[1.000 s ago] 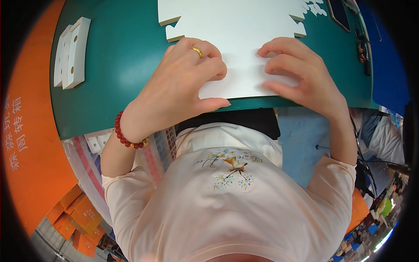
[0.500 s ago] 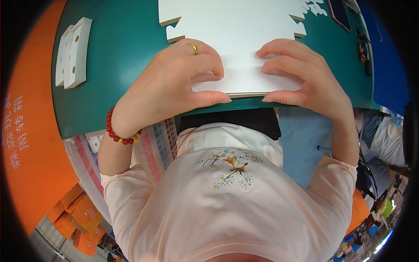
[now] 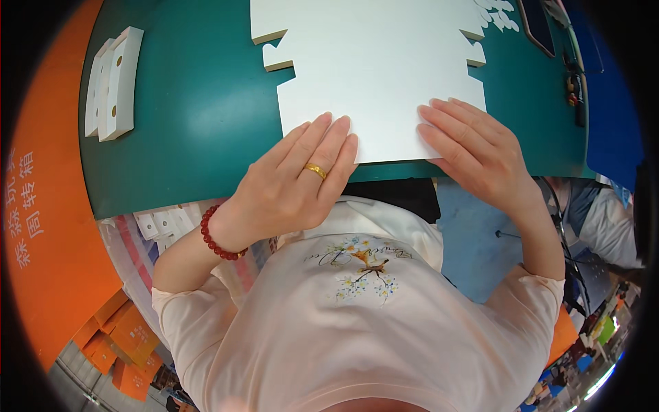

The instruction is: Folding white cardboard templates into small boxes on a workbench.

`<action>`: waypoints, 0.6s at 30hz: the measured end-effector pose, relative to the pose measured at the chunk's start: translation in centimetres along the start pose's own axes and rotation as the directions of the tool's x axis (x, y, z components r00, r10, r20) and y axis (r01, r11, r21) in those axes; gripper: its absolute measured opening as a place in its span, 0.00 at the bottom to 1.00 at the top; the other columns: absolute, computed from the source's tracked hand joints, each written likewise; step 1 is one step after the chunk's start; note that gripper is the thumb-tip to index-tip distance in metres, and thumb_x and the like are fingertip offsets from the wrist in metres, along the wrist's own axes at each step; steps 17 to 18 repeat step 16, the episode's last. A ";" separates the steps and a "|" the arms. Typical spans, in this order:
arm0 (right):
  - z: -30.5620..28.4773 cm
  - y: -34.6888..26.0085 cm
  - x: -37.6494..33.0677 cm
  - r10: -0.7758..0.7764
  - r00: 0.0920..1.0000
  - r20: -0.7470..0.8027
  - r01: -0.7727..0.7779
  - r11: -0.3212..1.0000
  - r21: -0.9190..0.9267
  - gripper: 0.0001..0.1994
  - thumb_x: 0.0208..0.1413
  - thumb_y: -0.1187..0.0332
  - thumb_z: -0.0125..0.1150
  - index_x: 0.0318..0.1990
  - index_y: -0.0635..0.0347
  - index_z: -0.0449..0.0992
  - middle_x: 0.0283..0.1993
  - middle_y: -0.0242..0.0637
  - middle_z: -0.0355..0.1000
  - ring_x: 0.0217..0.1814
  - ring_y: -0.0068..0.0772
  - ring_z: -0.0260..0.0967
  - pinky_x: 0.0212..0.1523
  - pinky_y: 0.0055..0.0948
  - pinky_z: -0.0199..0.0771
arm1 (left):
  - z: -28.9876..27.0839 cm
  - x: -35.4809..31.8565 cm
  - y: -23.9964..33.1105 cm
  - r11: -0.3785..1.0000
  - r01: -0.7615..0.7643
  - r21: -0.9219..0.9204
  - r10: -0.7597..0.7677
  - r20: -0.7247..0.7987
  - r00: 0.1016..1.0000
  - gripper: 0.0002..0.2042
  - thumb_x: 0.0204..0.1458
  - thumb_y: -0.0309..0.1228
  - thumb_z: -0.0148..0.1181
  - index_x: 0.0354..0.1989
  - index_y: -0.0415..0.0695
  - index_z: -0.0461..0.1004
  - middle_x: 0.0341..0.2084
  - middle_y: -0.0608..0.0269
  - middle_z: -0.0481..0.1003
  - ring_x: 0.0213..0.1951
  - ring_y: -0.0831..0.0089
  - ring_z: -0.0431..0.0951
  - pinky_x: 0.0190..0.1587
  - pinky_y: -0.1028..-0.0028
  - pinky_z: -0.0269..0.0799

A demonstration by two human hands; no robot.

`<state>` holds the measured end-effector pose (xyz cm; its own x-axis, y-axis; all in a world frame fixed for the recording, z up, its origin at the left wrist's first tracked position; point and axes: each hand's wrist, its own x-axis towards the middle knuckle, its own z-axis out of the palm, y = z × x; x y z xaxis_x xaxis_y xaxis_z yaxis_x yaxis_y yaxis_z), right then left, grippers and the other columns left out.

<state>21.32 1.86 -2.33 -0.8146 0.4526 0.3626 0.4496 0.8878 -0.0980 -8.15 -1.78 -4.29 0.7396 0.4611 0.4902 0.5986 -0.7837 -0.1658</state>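
A stack of white die-cut card sheets (image 3: 371, 75) with notched side edges lies on the green table in front of me. My left hand (image 3: 302, 165) rests flat over the near left corner, its fingers stretched out side by side; it wears a gold ring and a red bead bracelet. Across the near right corner lies my right hand (image 3: 473, 147), fingers extended on the top sheet and the thumb side low by the near edge. Neither hand grips anything. Both palms hide the near corners of the card.
Two folded white card boxes (image 3: 117, 86) with round brown spots stand on the green table (image 3: 199, 158) at the left. White petal-shaped cutouts (image 3: 500, 14) and a phone (image 3: 537, 24) lie far right. An orange box wall (image 3: 41, 192) borders the left side. Another person's sleeve (image 3: 607, 226) shows at right.
Both hands have gone from curled fingers and thumbs at the stack's near edge to lying flat on its near corners. The left hand moved toward me. The near part of the sheet now lies flat.
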 end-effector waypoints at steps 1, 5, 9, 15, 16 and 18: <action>-0.1 0.1 -0.4 0.043 0.999 -0.002 -0.043 0.998 0.056 0.20 0.43 0.73 0.72 0.47 0.61 0.79 0.55 0.40 0.77 0.57 0.44 0.75 0.57 0.41 0.78 | 0.0 -0.1 -0.1 1.000 0.003 0.003 -0.003 -0.001 1.000 0.11 0.55 0.29 0.65 0.43 0.36 0.78 0.45 0.52 0.79 0.49 0.57 0.81 0.46 0.67 0.83; -0.9 0.0 -0.3 0.186 0.982 0.040 -0.190 0.962 0.195 0.18 0.43 0.71 0.74 0.44 0.56 0.80 0.52 0.35 0.76 0.53 0.42 0.73 0.52 0.38 0.73 | -0.1 -0.3 0.0 0.966 0.127 -0.224 -0.140 -0.045 0.989 0.12 0.51 0.28 0.69 0.42 0.37 0.78 0.40 0.56 0.78 0.45 0.60 0.81 0.41 0.69 0.82; -0.6 -0.3 -0.3 0.245 0.969 0.021 -0.243 0.941 0.238 0.18 0.43 0.70 0.74 0.45 0.54 0.81 0.50 0.34 0.75 0.51 0.40 0.70 0.51 0.37 0.68 | 0.1 -0.5 0.0 0.948 0.176 -0.265 -0.204 -0.084 0.975 0.14 0.46 0.28 0.72 0.40 0.39 0.79 0.35 0.62 0.76 0.42 0.62 0.79 0.36 0.71 0.79; -1.7 0.5 0.0 0.245 0.954 0.170 -0.288 0.907 0.308 0.19 0.45 0.75 0.72 0.48 0.53 0.80 0.52 0.37 0.74 0.52 0.44 0.70 0.52 0.40 0.70 | -0.5 -0.5 0.0 0.878 0.307 -0.368 -0.311 0.049 0.949 0.14 0.44 0.27 0.72 0.41 0.43 0.80 0.35 0.67 0.76 0.41 0.62 0.79 0.36 0.73 0.79; -2.0 0.6 0.1 0.258 0.942 0.214 -0.319 0.885 0.340 0.18 0.47 0.75 0.70 0.48 0.53 0.80 0.52 0.38 0.73 0.53 0.44 0.69 0.52 0.40 0.70 | -0.5 -0.5 0.0 0.877 0.307 -0.370 -0.312 0.049 0.949 0.14 0.44 0.27 0.72 0.41 0.43 0.80 0.35 0.67 0.76 0.41 0.62 0.79 0.36 0.73 0.79; -2.0 0.6 0.1 0.258 0.942 0.214 -0.319 0.885 0.340 0.18 0.47 0.75 0.70 0.48 0.53 0.80 0.52 0.38 0.73 0.53 0.44 0.69 0.52 0.40 0.70 | -0.5 -0.5 0.0 0.877 0.307 -0.370 -0.312 0.049 0.949 0.14 0.44 0.27 0.72 0.41 0.43 0.80 0.35 0.67 0.76 0.41 0.62 0.79 0.36 0.73 0.79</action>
